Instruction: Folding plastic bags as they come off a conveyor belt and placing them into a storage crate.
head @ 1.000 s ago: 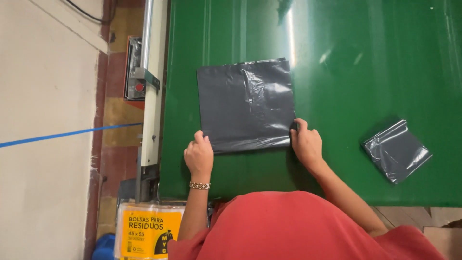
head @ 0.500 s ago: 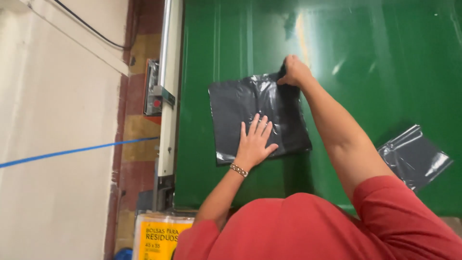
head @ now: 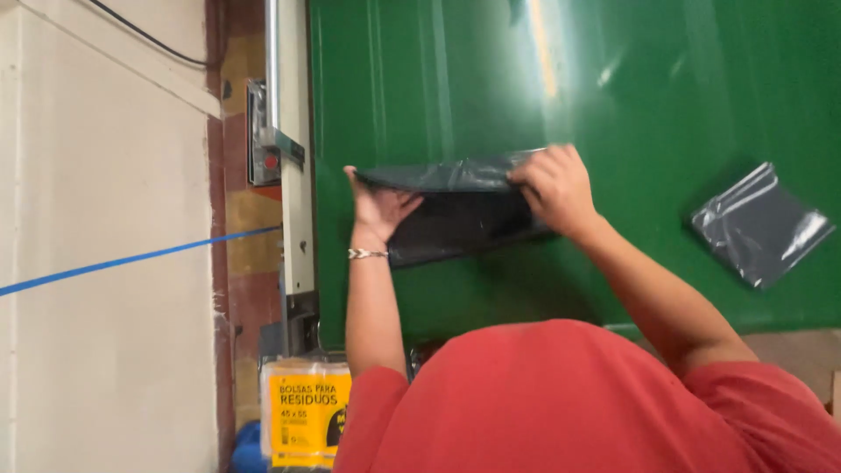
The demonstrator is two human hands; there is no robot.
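Note:
A dark grey plastic bag (head: 455, 219) lies on the green table (head: 613, 79), its far half lifted and folded back toward me. My left hand (head: 378, 206) grips the bag's left edge, thumb on top, a beaded bracelet on the wrist. My right hand (head: 554, 187) pinches the lifted edge at the bag's right end. Both arms reach out over my red shirt, which hides the table's near edge.
A second, folded grey bag (head: 760, 224) lies on the green table to the right. A metal rail with a grey bracket (head: 272, 149) runs along the table's left side. A yellow pack of bags (head: 307, 412) stands on the floor below. A blue tape line (head: 114, 263) crosses the pale floor.
The bag lay flat under both hands a second ago. My right hand reached to its far edge and both hands have now lifted that edge and folded it toward me.

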